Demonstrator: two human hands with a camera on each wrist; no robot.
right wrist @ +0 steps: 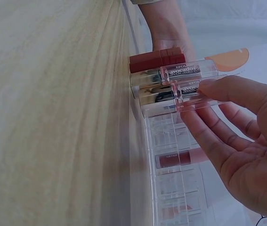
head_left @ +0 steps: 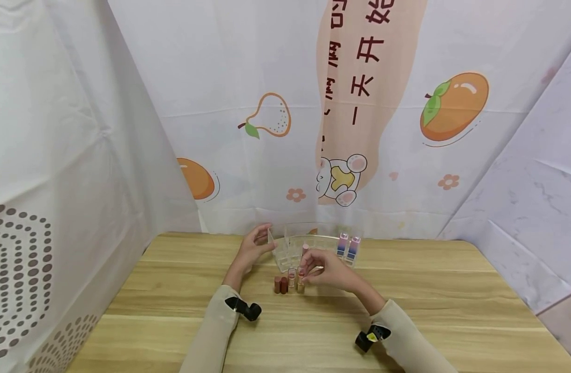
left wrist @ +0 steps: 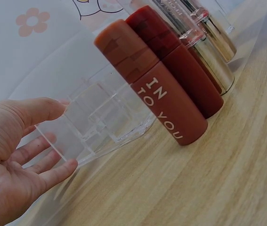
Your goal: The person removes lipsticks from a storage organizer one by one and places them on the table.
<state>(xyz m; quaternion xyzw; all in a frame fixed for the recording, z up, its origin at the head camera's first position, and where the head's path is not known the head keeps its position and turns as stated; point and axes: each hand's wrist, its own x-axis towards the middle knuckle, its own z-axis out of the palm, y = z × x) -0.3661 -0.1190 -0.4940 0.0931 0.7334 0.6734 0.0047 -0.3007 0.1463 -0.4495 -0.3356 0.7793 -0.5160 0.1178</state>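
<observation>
The right hand (head_left: pixel 329 269) has its grip closed on a clear-capped lipstick (right wrist: pixel 190 87), thumb and fingertips pinching the cap while the tube stands on the worktop (head_left: pixel 173 311), at the right end of a short row. In this row stand two brown-red lipsticks (left wrist: pixel 171 80) and another clear-capped one, just in front of the clear organizer (head_left: pixel 308 251). The left hand (head_left: pixel 253 247) has its fingers curled round the organizer's left corner, probably to keep it steady. Inside, one pink lipstick (head_left: pixel 306 249) stands in a compartment; two blue-pink tubes (head_left: pixel 348 245) stand at the right side.
</observation>
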